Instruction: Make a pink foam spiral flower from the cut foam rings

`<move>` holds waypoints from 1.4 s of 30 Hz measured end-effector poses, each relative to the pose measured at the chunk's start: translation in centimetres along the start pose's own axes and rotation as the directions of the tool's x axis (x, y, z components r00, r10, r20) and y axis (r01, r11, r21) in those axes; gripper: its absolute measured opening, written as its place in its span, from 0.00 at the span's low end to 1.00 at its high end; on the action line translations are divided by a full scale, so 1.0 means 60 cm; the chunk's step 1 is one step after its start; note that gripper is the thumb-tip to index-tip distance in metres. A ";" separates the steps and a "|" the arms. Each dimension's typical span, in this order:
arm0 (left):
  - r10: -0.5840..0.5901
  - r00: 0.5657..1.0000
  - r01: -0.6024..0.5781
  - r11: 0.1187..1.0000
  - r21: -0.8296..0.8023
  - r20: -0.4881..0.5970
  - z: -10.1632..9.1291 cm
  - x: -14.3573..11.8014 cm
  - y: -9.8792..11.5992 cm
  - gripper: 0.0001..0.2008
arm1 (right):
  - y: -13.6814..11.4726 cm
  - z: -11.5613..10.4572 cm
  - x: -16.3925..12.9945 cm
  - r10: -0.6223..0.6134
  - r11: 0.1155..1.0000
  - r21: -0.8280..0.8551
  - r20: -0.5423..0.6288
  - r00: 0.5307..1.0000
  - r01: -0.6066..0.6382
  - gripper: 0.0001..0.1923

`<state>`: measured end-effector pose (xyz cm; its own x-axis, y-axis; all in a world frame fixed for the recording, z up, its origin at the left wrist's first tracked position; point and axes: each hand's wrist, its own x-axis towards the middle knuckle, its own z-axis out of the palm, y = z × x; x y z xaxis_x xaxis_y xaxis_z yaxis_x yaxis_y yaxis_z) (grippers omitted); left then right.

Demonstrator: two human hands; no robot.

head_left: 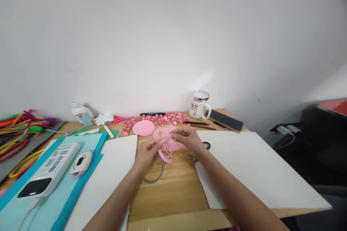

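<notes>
Both hands work a pink strip just above the bench. The left hand and right hand each pinch it in their fingers, apparently curling it; the next move likely calls for a steady, tight roll.

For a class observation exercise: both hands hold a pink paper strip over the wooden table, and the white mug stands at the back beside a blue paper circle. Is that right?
One detail is wrong. The head view shows the left hand and right hand holding the pink paper strip over the wooden table, and the white mug at the back, but the paper circle is pink, not blue.
</notes>
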<state>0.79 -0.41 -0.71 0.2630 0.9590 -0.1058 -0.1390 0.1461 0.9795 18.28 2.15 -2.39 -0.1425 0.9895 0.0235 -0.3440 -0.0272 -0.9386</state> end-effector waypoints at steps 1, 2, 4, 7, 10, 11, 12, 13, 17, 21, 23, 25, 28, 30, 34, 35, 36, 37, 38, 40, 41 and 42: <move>-0.005 1.000 0.005 1.000 -0.004 0.000 0.000 0.000 0.000 0.12 | 0.001 0.000 0.000 -0.004 1.000 -0.004 0.000 1.000 0.004 0.12; -0.013 1.000 0.013 1.000 -0.011 0.004 0.000 0.000 -0.001 0.13 | 0.001 -0.001 0.001 -0.009 1.000 -0.011 0.003 1.000 0.009 0.11; -0.025 1.000 0.025 0.999 -0.021 0.010 -0.001 -0.001 -0.002 0.13 | 0.002 0.000 0.001 -0.018 0.999 -0.031 0.013 1.000 0.019 0.10; -0.028 1.000 0.028 1.000 -0.014 0.010 -0.002 -0.001 -0.002 0.13 | 0.002 0.001 0.000 -0.017 0.998 -0.052 0.007 1.000 0.018 0.11; -0.018 1.000 0.018 1.000 0.000 0.004 -0.002 -0.001 0.000 0.13 | 0.000 0.003 -0.001 -0.008 0.998 -0.067 -0.005 1.000 0.008 0.11; -0.011 1.000 0.011 1.000 0.006 -0.004 -0.002 0.000 0.000 0.13 | -0.002 0.005 -0.002 -0.009 0.997 -0.072 -0.002 1.000 0.009 0.11; -0.002 1.000 0.002 1.000 0.013 -0.014 -0.002 0.001 0.001 0.13 | -0.003 0.006 -0.002 -0.010 0.997 -0.076 0.007 1.000 0.010 0.12; 0.007 1.000 -0.007 1.000 0.017 -0.027 -0.003 0.001 0.001 0.12 | -0.004 0.007 -0.003 -0.009 0.997 -0.076 0.016 1.000 0.010 0.12; 0.038 0.996 -0.037 0.999 0.023 -0.076 -0.003 0.003 0.002 0.12 | -0.005 0.008 -0.004 0.004 0.999 -0.048 0.027 1.000 -0.003 0.13; 0.033 0.995 -0.031 0.999 0.027 -0.092 -0.002 0.002 0.002 0.12 | -0.001 0.006 -0.003 0.003 1.000 0.004 0.032 0.999 -0.004 0.11; 0.012 0.998 -0.012 1.000 0.003 -0.062 -0.003 0.001 0.001 0.12 | 0.001 0.005 -0.002 -0.002 1.000 0.006 0.046 0.999 0.002 0.10; 0.001 1.000 -0.001 1.000 -0.018 -0.022 -0.004 0.001 -0.001 0.11 | 0.001 0.005 -0.001 -0.016 1.000 -0.006 0.059 0.998 0.016 0.09; 0.013 1.000 -0.013 1.000 -0.012 -0.020 -0.006 0.001 -0.002 0.11 | 0.001 0.006 -0.002 -0.035 0.999 -0.025 0.058 0.998 0.037 0.08; 0.019 0.999 -0.019 1.000 -0.003 -0.044 -0.005 0.002 -0.001 0.11 | 0.000 0.007 -0.003 -0.033 0.999 -0.026 0.039 0.999 0.034 0.08; 0.013 0.999 -0.014 1.000 -0.011 -0.039 -0.001 0.002 0.004 0.12 | -0.004 0.009 -0.006 -0.024 0.999 -0.036 0.042 0.999 0.025 0.11; 0.006 0.999 -0.007 1.000 -0.017 -0.039 -0.001 0.001 0.005 0.13 | -0.005 0.010 -0.006 -0.021 0.999 -0.038 0.049 0.999 0.023 0.12; 0.001 0.999 -0.002 1.000 -0.023 -0.045 0.000 0.001 0.005 0.13 | -0.005 0.010 -0.006 -0.017 0.999 -0.037 0.053 0.998 0.019 0.12; -0.005 0.999 0.004 1.000 -0.028 -0.053 0.000 0.001 0.005 0.13 | -0.005 0.009 -0.005 -0.012 0.999 -0.032 0.052 0.999 0.014 0.12; -0.010 0.998 0.008 0.999 -0.031 -0.061 0.000 0.001 0.005 0.13 | -0.004 0.009 -0.004 -0.010 1.000 -0.025 0.048 0.999 0.011 0.11; -0.015 0.998 0.013 0.999 -0.034 -0.069 -0.001 0.000 0.005 0.13 | -0.002 0.008 -0.002 -0.015 1.000 -0.014 0.038 0.999 0.015 0.10; -0.018 0.998 0.016 0.999 -0.035 -0.066 -0.001 0.000 0.004 0.13 | -0.001 0.007 -0.002 -0.020 1.000 -0.013 0.038 0.999 0.021 0.10; -0.020 0.998 0.017 0.999 -0.040 -0.061 -0.002 0.000 0.004 0.13 | 0.001 0.006 -0.001 -0.027 0.999 -0.016 0.041 0.999 0.028 0.09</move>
<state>0.67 -0.33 -0.49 0.2067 0.9690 -0.1354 -0.1722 0.1723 0.9699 17.92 2.05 -2.30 -0.1711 0.9832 0.0633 -0.3330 0.0028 -0.9429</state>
